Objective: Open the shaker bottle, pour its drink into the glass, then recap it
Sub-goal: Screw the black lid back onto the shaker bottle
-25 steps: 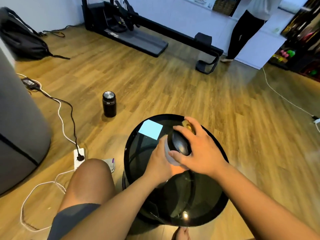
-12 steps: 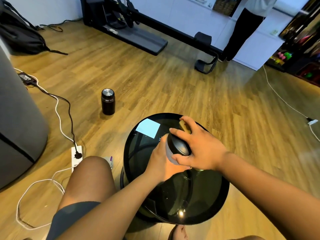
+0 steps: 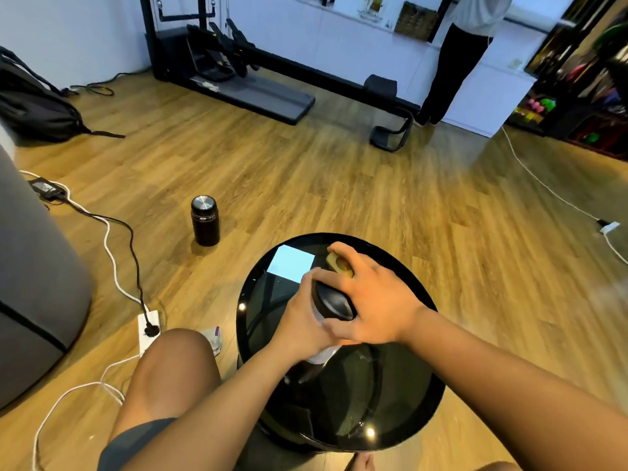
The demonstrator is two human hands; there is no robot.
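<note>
The bottle (image 3: 319, 355) stands on the round black table (image 3: 384, 396), a little toward its far edge, with a pale blue square (image 3: 293, 263) just beyond it at the far-left edge. The left hand (image 3: 302, 321) grips the bottle's body from the left, fingers wrapped round it, while the right hand (image 3: 377, 300) comes over from the right and curls its fingers and thumb round the black lid (image 3: 331, 302), which sits on the bottle. A yellowish piece (image 3: 336, 263) shows under the right fingertips, though I cannot tell what it is, and a dark flask (image 3: 205, 220) stands on the floor (image 3: 339, 185) well left of the table.
</note>
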